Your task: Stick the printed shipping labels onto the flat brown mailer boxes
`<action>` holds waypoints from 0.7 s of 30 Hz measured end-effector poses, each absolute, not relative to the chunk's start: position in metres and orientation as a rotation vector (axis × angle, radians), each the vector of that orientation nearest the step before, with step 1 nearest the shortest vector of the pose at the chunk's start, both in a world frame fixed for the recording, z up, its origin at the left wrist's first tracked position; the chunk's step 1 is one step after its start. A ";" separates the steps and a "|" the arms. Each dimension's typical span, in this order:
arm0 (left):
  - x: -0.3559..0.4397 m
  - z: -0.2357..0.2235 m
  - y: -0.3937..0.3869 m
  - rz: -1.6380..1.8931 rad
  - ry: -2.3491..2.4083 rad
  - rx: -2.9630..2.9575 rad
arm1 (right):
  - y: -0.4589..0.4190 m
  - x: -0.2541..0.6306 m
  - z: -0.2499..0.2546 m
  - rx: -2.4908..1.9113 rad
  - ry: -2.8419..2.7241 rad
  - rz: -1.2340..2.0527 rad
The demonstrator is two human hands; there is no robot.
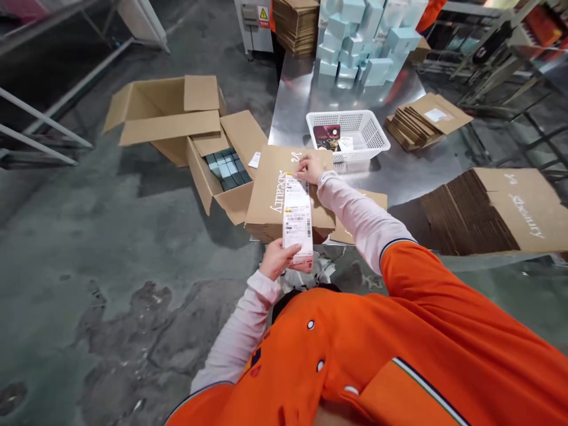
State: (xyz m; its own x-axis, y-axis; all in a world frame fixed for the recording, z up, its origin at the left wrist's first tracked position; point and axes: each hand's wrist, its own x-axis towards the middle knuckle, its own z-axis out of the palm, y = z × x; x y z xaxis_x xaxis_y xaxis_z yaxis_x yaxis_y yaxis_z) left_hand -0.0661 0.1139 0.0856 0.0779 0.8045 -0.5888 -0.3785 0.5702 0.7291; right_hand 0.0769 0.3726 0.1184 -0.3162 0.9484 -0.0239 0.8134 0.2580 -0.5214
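Observation:
My left hand [280,260] grips the lower end of a strip of white printed shipping labels [297,216], which has barcodes on it. My right hand [309,168] pinches the strip's upper end against a brown cardboard carton [270,195] printed with white "Beauty" lettering. The strip lies across the carton's top and hangs past its near edge. Part of the carton lies hidden under the strip and my right hand.
To the left, an open carton [173,118] holds dark teal boxes [226,168]. A white plastic basket [348,137] stands on the steel table [302,100]. Pale blue boxes [350,41], flattened cartons [492,210] and stacked cardboard [415,121] lie about.

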 end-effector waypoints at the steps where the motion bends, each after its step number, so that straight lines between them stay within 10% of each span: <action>1: -0.069 0.085 0.101 0.892 1.182 0.420 | 0.370 0.078 0.116 -1.669 -2.207 0.587; 8: -0.116 0.104 0.023 0.700 1.227 0.605 | 0.361 0.073 0.114 -1.069 -2.807 0.627; 15: -0.145 0.143 0.154 1.350 1.411 0.800 | 0.231 0.079 0.112 -0.430 -2.839 0.782; 21: -0.136 0.119 0.261 0.905 1.969 1.538 | 0.205 0.114 0.097 -1.768 -1.744 0.784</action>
